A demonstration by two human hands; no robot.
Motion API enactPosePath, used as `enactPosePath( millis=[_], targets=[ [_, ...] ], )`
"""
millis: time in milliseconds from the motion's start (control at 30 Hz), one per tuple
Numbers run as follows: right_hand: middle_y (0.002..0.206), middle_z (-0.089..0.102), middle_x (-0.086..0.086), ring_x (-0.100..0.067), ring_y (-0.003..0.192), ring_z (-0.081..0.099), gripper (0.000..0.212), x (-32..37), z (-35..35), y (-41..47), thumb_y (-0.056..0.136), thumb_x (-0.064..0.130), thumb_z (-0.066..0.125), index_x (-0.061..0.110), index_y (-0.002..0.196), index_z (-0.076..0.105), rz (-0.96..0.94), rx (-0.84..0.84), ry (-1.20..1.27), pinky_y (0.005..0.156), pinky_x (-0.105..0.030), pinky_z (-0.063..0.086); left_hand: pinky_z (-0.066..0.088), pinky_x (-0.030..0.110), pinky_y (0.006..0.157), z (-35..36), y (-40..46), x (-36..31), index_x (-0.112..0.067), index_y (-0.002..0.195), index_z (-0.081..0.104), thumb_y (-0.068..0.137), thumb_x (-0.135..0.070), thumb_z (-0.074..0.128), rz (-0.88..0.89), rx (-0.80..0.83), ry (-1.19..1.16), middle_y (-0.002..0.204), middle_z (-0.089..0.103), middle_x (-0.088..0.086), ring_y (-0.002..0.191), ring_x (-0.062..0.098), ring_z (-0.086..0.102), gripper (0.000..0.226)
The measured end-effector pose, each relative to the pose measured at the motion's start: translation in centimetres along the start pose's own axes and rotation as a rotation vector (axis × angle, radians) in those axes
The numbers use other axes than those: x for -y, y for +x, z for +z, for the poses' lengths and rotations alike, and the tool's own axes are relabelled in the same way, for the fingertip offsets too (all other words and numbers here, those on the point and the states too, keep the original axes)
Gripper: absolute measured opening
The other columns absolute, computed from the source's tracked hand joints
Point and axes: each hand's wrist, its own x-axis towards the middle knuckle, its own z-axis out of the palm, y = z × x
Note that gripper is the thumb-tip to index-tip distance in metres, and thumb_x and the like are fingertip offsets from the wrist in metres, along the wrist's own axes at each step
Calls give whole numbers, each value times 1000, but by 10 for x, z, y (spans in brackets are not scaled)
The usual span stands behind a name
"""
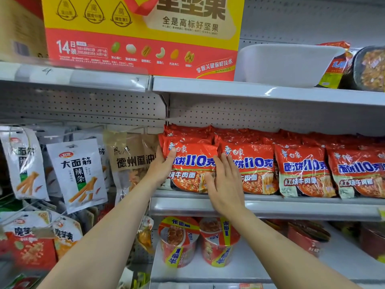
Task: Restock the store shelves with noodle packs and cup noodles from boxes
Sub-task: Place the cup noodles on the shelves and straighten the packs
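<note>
Left hand (161, 166) grips the left edge of the leftmost noodle pack (192, 166), thumb across its front, fingers curled behind. Right hand (224, 184) lies flat, fingers straight and close together, pressing the front where this pack meets the next pack (253, 170). Both packs stand upright at the front of the middle shelf (302, 206), in a row of red packs. Cup noodles (179, 240) sit on the shelf below. Packs look light, crinkly, slippery film; the noodle block inside is likely brittle. Best held by the side edges, no squeezing.
</note>
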Motion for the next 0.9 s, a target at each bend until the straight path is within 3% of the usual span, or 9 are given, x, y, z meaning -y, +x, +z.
enactPosePath(
  millis=[167,333,500,667,700,767,833,900],
  targets=[
    [170,-2,1,-12,155,-14,66,-4,6,2,105,53,22,21,162,12,-18,19,-78,125,-34,-10,45,17,70,1,-3,-5,-33,155,22,94,-69,38,12,20,-18,127,62,-5,88,2,62,73],
    [170,-3,-1,-13,155,-13,71,-5,9,2,101,56,16,20,162,13,-17,3,-109,125,-35,-9,47,14,66,9,2,-7,-32,158,12,94,-67,41,-6,65,-69,125,60,-7,89,0,64,79],
    [169,-6,1,-9,153,-16,70,-5,10,1,101,55,15,22,162,10,-29,-1,-91,123,-30,-13,53,27,83,8,4,-1,-35,158,8,95,-67,40,1,53,-43,134,62,-2,99,11,67,78],
    [170,1,2,-9,155,-9,63,-8,7,-1,107,46,28,20,162,13,-42,-54,3,128,-38,1,46,18,65,12,0,-9,-22,160,-5,104,-54,35,-24,-19,42,129,59,-1,89,9,63,76],
    [170,4,2,-10,155,-7,62,-7,5,-3,107,42,32,19,162,14,-31,-79,27,128,-39,3,47,19,67,13,-1,-11,-20,160,-8,105,-52,33,-36,-42,56,130,57,-2,92,10,62,76],
    [168,14,1,-12,156,-1,61,-6,2,-9,107,37,36,18,161,15,-5,-115,51,128,-40,4,51,29,88,15,-5,-13,-20,160,-9,102,-58,31,-41,-114,59,140,48,-5,112,14,59,81],
    [165,26,-1,-14,156,4,59,-5,0,-13,107,35,38,17,160,20,-7,-131,48,127,-38,2,46,47,107,19,-11,-13,-23,160,-2,93,-66,32,-12,-214,70,154,41,5,133,25,49,88],
    [161,36,-1,-14,156,5,57,-6,1,-13,106,35,36,16,159,23,-30,-141,19,127,-37,1,37,53,115,28,-24,-18,-22,160,8,97,-60,37,34,-290,81,157,36,9,142,28,38,79]
  ],
)
